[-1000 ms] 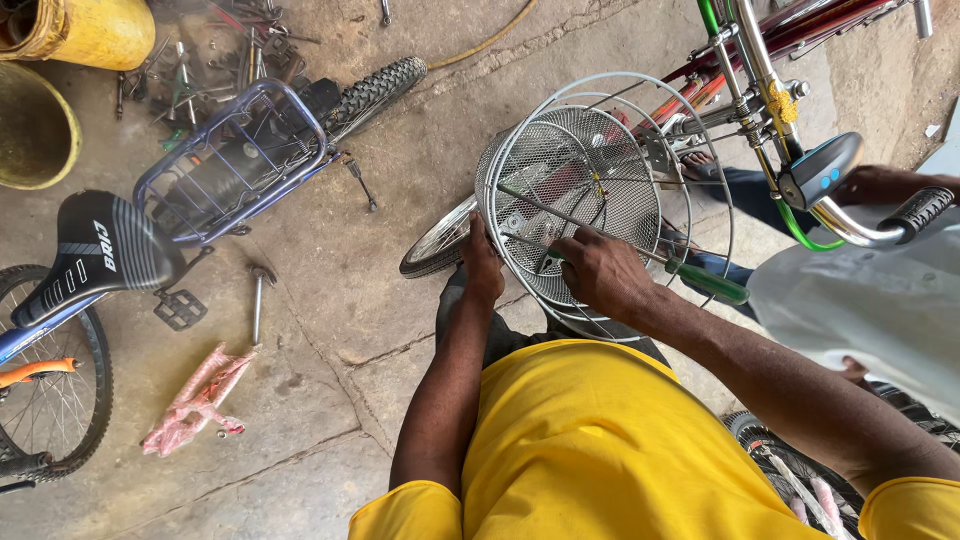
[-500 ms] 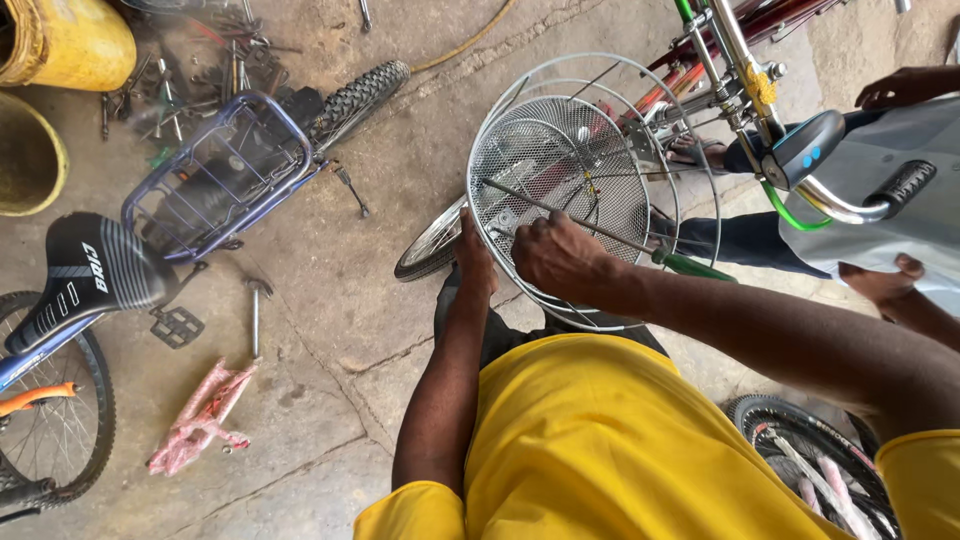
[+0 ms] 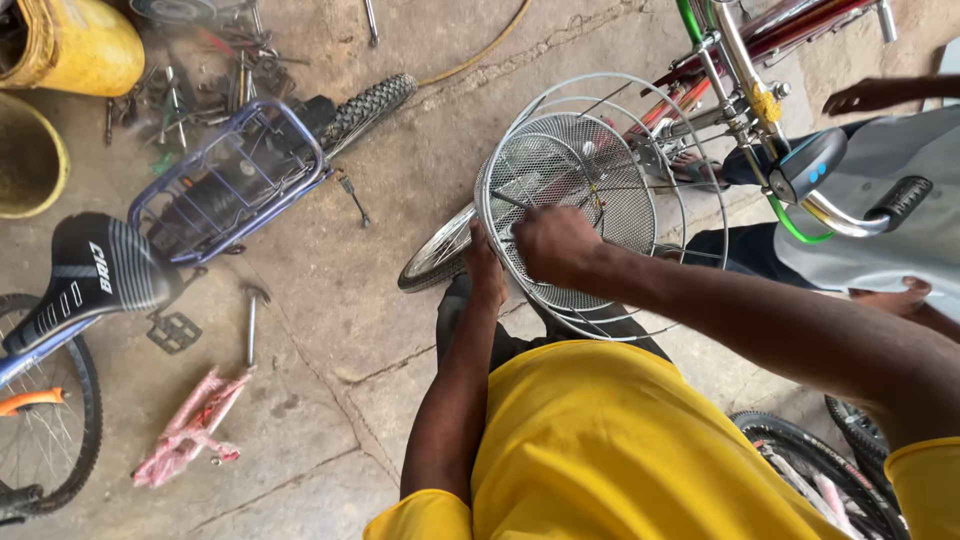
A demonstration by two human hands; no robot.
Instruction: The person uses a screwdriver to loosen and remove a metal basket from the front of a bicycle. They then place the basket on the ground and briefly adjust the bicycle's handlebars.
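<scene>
A round silver wire basket (image 3: 600, 200) with mesh sides is in front of me, mounted at the front of a bicycle with a red and green frame (image 3: 740, 60). My left hand (image 3: 484, 262) grips the basket's near left rim. My right hand (image 3: 555, 243) reaches inside the basket, fingers closed around something small at the mesh; what it holds is hidden. The front wheel (image 3: 440, 250) shows below the basket. I wear a yellow shirt.
Another person in a grey shirt (image 3: 880, 240) stands at the right by the handlebar (image 3: 880, 205). A blue bicycle with a rear rack (image 3: 225, 180) and black saddle (image 3: 95, 275) lies at left. Yellow buckets (image 3: 70, 40), scattered tools (image 3: 250, 320) and a pink rag (image 3: 190, 425) lie on the concrete.
My right hand has moved deeper into the basket and to the left. The view shifted, so the basket sits more central. My left hand stays on the rim.
</scene>
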